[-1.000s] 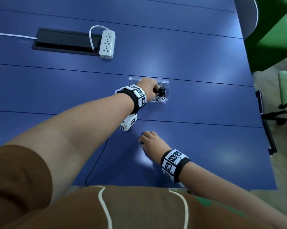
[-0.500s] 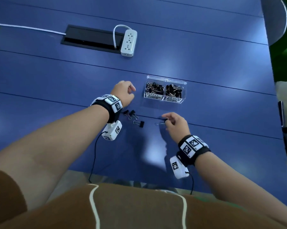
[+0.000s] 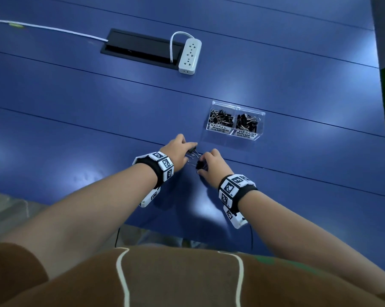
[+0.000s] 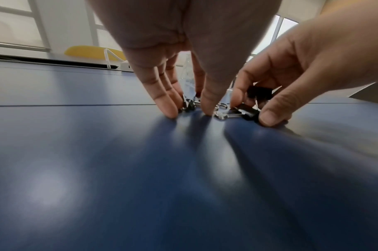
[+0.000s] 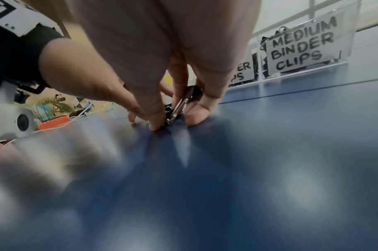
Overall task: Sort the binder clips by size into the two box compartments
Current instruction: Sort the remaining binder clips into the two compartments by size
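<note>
The loose binder clips (image 3: 194, 159) lie mostly hidden between the two hands, so their count and sizes cannot be told. In the right wrist view the right hand (image 5: 162, 56) covers most of the small-clip label (image 5: 243, 71), and the near tabletop (image 5: 205, 195) is blurred. The left wrist view cuts the right hand (image 4: 308, 68) off at its edge.

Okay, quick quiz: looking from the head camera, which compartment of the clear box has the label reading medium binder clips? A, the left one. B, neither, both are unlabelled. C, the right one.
C: the box shows "SMALL BINDER CLIPS" on its left compartment and "MEDIUM BINDER CLIPS" on its right compartment; the right wrist view reads the medium label plainly too.
</note>
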Available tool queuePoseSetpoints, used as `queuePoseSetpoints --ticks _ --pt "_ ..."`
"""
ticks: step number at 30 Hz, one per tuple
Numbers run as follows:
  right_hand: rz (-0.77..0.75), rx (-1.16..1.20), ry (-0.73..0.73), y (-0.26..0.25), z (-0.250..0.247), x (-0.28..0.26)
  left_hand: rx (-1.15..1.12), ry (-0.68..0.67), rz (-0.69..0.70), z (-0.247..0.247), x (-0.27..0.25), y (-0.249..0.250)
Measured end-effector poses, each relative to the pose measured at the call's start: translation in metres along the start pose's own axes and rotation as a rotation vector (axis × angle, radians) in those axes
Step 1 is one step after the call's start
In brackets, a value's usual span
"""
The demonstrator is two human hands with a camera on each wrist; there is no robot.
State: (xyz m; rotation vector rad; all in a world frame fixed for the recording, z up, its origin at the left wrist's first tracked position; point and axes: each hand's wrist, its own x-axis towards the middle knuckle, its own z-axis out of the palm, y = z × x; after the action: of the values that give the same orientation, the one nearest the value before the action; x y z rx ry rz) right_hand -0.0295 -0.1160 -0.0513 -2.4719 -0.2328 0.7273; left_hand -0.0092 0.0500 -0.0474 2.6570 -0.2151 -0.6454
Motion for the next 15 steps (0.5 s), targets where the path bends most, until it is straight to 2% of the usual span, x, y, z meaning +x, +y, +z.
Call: queuePoseSetpoints --ticks 4,8,11,15 --pt "0.025 0.07 0.064 0.008 -0.003 -0.008 -0.029 0.035 0.013 0.003 -0.002 0.004" --pt "0.128 0.199 0.159 0.022 -0.023 -0.013 -0.053 0.026 0.022 0.002 -0.003 0.011" --pt "0.193 0.316 0.266 0.036 -0.052 -0.015 -0.054 0.007 0.051 0.002 -0.005 0.013" --pt "0.194 0.366 0.47 0.054 -0.11 -0.006 -0.046 0.005 0.035 0.004 -0.006 0.017"
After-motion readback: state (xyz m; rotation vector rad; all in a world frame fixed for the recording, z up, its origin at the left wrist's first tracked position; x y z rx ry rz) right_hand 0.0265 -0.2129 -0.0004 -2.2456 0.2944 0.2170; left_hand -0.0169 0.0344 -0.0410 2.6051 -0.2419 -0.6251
